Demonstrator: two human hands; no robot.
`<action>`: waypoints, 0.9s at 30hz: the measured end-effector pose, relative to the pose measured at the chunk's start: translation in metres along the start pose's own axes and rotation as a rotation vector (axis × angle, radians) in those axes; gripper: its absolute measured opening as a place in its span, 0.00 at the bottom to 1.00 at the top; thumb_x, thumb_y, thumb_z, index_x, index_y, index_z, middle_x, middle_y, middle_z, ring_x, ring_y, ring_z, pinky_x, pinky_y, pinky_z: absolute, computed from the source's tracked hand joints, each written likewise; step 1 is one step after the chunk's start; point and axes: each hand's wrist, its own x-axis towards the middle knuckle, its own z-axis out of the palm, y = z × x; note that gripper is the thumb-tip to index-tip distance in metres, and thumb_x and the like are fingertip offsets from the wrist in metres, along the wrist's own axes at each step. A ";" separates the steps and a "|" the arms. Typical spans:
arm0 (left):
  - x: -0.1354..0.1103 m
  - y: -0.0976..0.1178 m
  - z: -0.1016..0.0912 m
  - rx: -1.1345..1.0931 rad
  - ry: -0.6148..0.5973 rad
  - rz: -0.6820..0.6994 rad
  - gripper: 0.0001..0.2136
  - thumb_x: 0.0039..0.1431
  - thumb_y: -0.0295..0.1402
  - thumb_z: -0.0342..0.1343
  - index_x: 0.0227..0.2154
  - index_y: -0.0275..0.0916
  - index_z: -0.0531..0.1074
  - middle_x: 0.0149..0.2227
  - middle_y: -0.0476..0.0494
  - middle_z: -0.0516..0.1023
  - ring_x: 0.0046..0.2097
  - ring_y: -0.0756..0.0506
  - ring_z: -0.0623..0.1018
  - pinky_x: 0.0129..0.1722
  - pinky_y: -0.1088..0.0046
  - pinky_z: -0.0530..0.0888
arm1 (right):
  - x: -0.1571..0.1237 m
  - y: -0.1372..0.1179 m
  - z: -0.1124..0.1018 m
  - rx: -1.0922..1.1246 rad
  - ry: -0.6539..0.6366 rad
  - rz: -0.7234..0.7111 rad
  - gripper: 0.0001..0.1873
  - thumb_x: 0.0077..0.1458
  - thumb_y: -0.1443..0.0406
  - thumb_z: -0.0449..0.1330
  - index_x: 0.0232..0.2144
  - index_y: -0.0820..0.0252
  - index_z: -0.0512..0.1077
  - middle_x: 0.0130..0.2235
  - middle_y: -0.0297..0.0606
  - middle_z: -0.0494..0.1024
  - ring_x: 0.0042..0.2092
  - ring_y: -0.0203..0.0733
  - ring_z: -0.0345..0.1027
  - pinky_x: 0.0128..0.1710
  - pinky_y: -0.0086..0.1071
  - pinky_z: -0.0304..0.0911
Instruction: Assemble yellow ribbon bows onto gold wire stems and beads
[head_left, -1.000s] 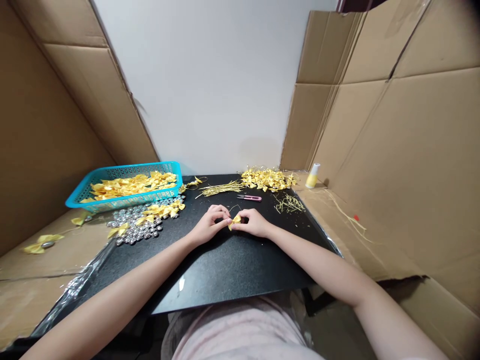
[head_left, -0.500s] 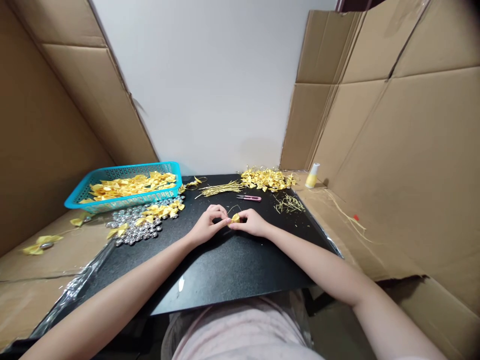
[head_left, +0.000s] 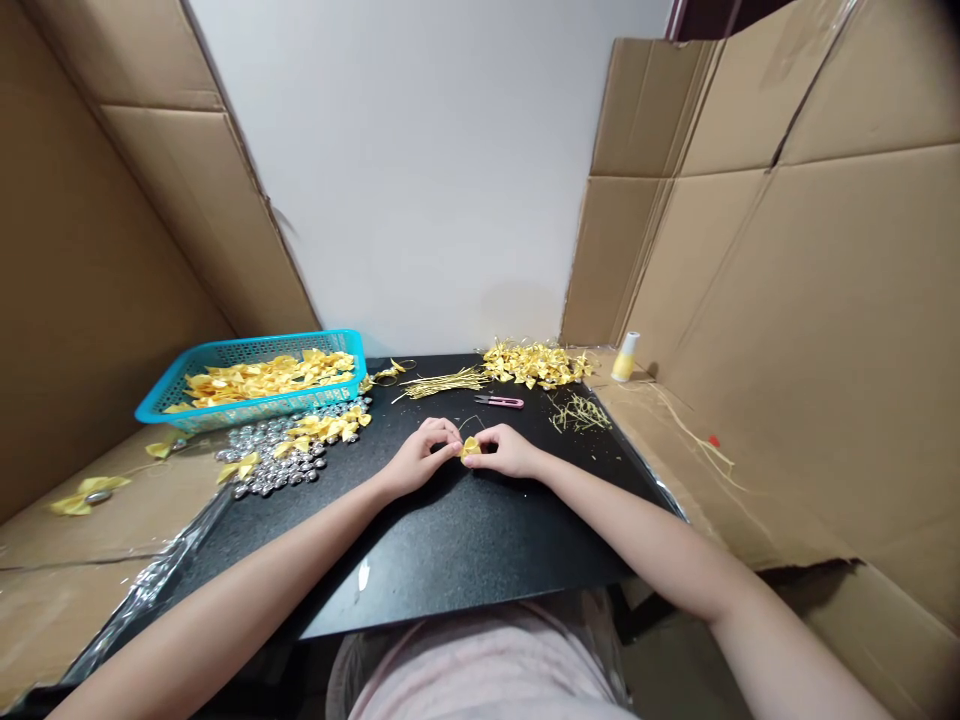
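Note:
Between my hands, above the black tabletop, is a small yellow ribbon bow point(head_left: 470, 448). My right hand point(head_left: 511, 452) is closed around its right side, thumb and fingers pinching it. My left hand point(head_left: 421, 456) pinches at the bow's left edge, with its fingers curled. A thin wire or thread point(head_left: 471, 421) arches up behind the bow, from between the hands. Which part of the bow or wire the left fingertips grip is too small to tell. Just beyond the hands lie pink thread snips point(head_left: 501, 401).
A blue basket point(head_left: 150, 408) of yellow bows stands at left, beside silver beads point(head_left: 281, 470) and loose bows. At the back are gold twist ties point(head_left: 442, 382) and a pile of tied bows point(head_left: 534, 364). Clippings point(head_left: 579, 412) and a thread spool point(head_left: 625, 358) lie right, near cardboard walls point(head_left: 840, 330).
The bow has turned slightly between my fingers and more of its yellow face shows. Both hands keep their pinch near the same spot. The whole view has shifted a little.

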 end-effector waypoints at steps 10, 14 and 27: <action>-0.002 0.003 0.002 0.064 0.069 -0.022 0.14 0.59 0.41 0.53 0.23 0.39 0.73 0.31 0.45 0.74 0.39 0.45 0.70 0.43 0.67 0.66 | -0.001 0.000 0.002 -0.082 0.044 -0.022 0.15 0.47 0.56 0.63 0.21 0.63 0.70 0.21 0.28 0.64 0.26 0.32 0.55 0.28 0.28 0.53; -0.002 0.003 -0.009 0.094 0.045 -0.004 0.15 0.59 0.39 0.51 0.21 0.37 0.69 0.30 0.46 0.74 0.37 0.46 0.70 0.42 0.69 0.66 | 0.000 0.001 0.002 0.029 0.253 -0.041 0.13 0.52 0.57 0.58 0.28 0.62 0.72 0.27 0.33 0.72 0.29 0.35 0.63 0.32 0.29 0.58; 0.000 -0.010 -0.031 0.489 -0.042 -0.099 0.11 0.55 0.42 0.54 0.30 0.39 0.74 0.36 0.44 0.77 0.40 0.43 0.72 0.42 0.67 0.67 | 0.002 0.009 -0.008 -0.377 0.556 0.060 0.02 0.49 0.68 0.60 0.26 0.58 0.73 0.32 0.36 0.77 0.37 0.42 0.67 0.39 0.36 0.61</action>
